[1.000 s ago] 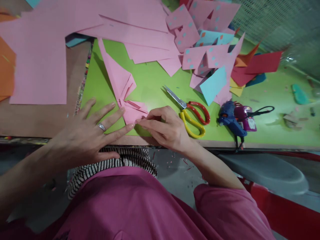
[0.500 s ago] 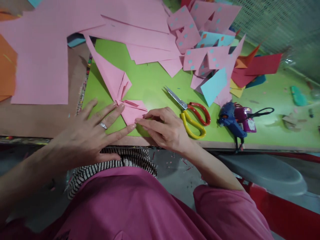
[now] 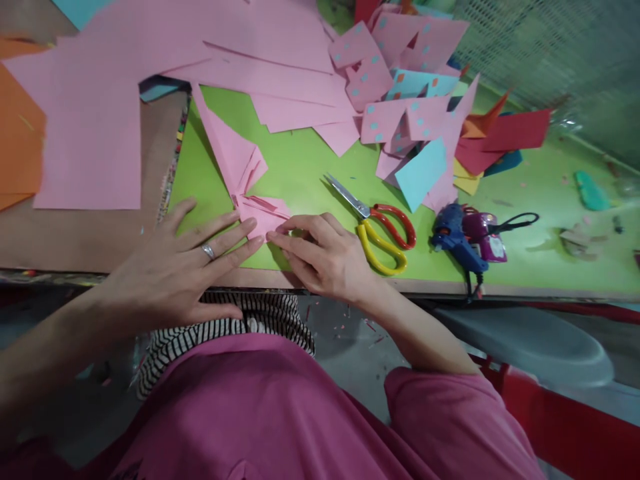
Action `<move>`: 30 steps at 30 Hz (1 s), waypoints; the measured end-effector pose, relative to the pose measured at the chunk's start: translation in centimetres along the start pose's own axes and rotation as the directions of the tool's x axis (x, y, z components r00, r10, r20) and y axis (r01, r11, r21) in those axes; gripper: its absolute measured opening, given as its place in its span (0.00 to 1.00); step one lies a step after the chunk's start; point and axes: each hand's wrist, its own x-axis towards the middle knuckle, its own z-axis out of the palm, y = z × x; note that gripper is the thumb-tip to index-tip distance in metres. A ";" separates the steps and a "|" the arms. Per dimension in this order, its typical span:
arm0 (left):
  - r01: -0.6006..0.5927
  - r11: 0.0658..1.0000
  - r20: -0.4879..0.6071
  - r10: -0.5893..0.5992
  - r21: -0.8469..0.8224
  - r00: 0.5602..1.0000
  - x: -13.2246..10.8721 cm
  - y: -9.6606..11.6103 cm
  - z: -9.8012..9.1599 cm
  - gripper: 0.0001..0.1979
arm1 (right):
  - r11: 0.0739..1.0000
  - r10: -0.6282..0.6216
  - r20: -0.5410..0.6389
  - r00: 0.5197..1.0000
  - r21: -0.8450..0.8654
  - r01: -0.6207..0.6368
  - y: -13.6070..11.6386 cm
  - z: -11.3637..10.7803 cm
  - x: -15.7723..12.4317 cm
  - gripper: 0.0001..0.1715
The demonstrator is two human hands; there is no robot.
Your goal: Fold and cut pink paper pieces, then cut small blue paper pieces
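A folded pink paper piece (image 3: 229,147) lies on the green tabletop, with a long pointed end reaching up and left and slits by its narrow middle. Spread flat, my left hand (image 3: 195,257) rests fingertips on its lower part; a ring is on one finger. My right hand (image 3: 325,257) pinches the lower right edge of the same paper between thumb and fingers. Scissors (image 3: 364,212) with one red and one yellow handle lie just right of my right hand, their blades slightly apart.
Large pink sheets (image 3: 95,133) cover the upper left. Folded pink pieces with blue squares (image 3: 370,80) pile at the back. A blue glue gun (image 3: 453,233) sits right of the scissors, near the table's front edge. Orange paper (image 3: 20,133) is at far left, a grey stool (image 3: 525,340) below right.
My left fingertips have shifted slightly over the paper's lower part, and the right hand has moved a little left along its edge. The view has turned slightly.
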 end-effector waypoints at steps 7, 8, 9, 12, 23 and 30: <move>-0.194 0.963 -0.178 0.227 0.186 0.958 -0.4 0.6 -0.3 0.19 | 0.991 -0.134 -0.020 0.991 -0.031 0.134 -1.2 -0.2 -0.5 0.20; -0.216 0.954 -0.198 0.257 0.206 0.946 -0.5 0.7 -0.3 0.16 | 0.989 -0.144 -0.033 0.989 -0.050 0.142 -1.6 -0.1 -0.8 0.21; -0.231 0.949 -0.217 0.277 0.216 0.936 -0.5 0.9 -0.3 0.14 | 0.987 -0.149 -0.050 0.988 -0.065 0.146 -1.9 0.1 -1.1 0.21; -0.241 0.950 -0.256 0.288 0.199 0.923 0.4 1.0 -0.6 0.10 | 0.992 -0.120 -0.088 0.989 -0.051 0.115 -2.4 0.5 -1.4 0.18; -0.227 0.958 -0.079 0.243 0.173 0.967 2.6 0.9 -2.0 0.23 | 0.975 -0.107 -0.063 0.992 -0.200 0.093 -2.7 1.0 -2.4 0.18; -0.190 0.957 -0.214 0.238 0.221 0.947 -0.4 3.1 -2.0 0.16 | 0.986 -0.144 -0.188 0.972 -0.114 0.124 -3.8 0.8 -3.0 0.08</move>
